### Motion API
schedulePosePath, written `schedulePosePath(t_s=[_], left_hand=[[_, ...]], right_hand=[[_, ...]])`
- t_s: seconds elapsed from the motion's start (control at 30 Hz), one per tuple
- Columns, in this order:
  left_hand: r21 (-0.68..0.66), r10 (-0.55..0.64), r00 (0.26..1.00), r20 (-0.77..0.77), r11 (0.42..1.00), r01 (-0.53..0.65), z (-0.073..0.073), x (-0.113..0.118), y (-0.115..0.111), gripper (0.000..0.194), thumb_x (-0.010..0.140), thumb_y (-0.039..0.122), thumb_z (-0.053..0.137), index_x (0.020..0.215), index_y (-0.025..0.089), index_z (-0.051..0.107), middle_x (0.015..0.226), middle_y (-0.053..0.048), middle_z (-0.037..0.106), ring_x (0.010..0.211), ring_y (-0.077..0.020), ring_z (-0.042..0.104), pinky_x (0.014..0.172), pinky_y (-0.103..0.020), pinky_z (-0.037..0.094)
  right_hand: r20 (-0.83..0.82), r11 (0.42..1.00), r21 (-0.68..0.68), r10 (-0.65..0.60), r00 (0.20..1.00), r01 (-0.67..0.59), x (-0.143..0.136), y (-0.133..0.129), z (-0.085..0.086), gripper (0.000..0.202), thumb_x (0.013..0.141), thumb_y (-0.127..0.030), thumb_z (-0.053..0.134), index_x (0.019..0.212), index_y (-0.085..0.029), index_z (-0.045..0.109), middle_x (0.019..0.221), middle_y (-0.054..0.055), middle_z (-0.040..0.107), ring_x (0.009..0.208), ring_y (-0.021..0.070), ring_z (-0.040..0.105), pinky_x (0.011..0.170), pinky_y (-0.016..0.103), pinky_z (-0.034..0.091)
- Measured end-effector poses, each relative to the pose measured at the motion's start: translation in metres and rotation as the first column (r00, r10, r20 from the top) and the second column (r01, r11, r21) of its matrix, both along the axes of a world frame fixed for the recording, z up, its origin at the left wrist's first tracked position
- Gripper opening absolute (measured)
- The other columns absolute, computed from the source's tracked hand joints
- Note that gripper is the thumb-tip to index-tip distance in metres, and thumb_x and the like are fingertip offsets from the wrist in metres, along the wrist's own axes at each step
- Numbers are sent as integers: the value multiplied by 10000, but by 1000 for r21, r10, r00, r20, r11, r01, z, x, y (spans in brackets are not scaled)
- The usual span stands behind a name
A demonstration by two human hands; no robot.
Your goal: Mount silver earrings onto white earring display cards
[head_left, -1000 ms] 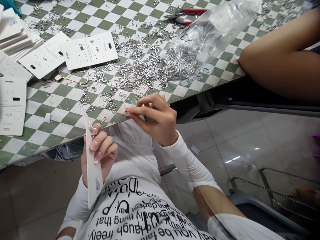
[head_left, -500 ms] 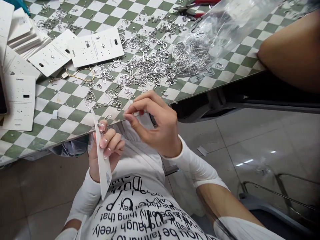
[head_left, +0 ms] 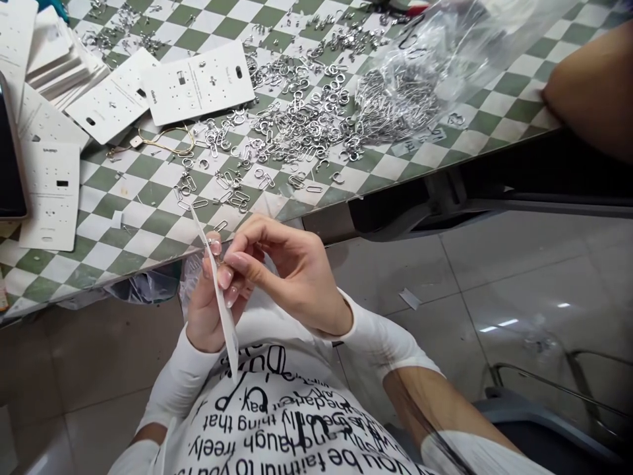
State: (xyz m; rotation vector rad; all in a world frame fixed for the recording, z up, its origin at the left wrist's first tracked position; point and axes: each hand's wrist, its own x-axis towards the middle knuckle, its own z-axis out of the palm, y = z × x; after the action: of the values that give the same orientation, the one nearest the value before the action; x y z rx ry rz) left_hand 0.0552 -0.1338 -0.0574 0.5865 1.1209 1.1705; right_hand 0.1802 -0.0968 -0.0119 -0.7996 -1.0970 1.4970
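Note:
Seen nearly edge-on, a white card (head_left: 222, 310) is gripped by my left hand (head_left: 210, 307), whose fingers wrap around it below the table edge. Small metal pieces show at the card's upper part, near the fingertips. My right hand (head_left: 291, 270) is at the card's right side, thumb and index finger pinched against it by the left fingertips. Whatever the pinch holds is too small to make out. Beyond the hands, many small silver rings and clips (head_left: 297, 125) lie on the checkered table (head_left: 163, 227).
White cards (head_left: 198, 84) lie at the upper left beside a card stack (head_left: 59, 63) and a phone (head_left: 10, 152). A plastic bag of metal pins (head_left: 400, 99) rests at the upper right, near pliers (head_left: 403, 6). Another person's arm (head_left: 593, 92) leans at the right edge.
My right hand has moved left and down, from beside the card to touching it. The view has shifted slightly, and the card sits a little further right.

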Motion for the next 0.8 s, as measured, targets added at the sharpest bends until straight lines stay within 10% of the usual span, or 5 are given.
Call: schedulePosePath(t_s=[0.3,0.8], left_hand=[[37,72,960,272,996,-85,25,13,15,483,655,562,925,810,264,578,482,107,334,366,-63,248,384,-246,314],[163,77,947,313,978,-133,18,16,16,386,743,476,897,852,233,617,501,98,397,439,-62,374,468,-184,377]], right_hand=[[-164,976,-152,128,978,-154,4,2,2,310,785,-353,874,862,-121,683,760,21,712,585,98,670,539,206,582],[-21,957,-168,238,971,-238,14,14,3,316,784,-349,878,837,-117,670,739,-11,630,628,67,566,605,216,456]])
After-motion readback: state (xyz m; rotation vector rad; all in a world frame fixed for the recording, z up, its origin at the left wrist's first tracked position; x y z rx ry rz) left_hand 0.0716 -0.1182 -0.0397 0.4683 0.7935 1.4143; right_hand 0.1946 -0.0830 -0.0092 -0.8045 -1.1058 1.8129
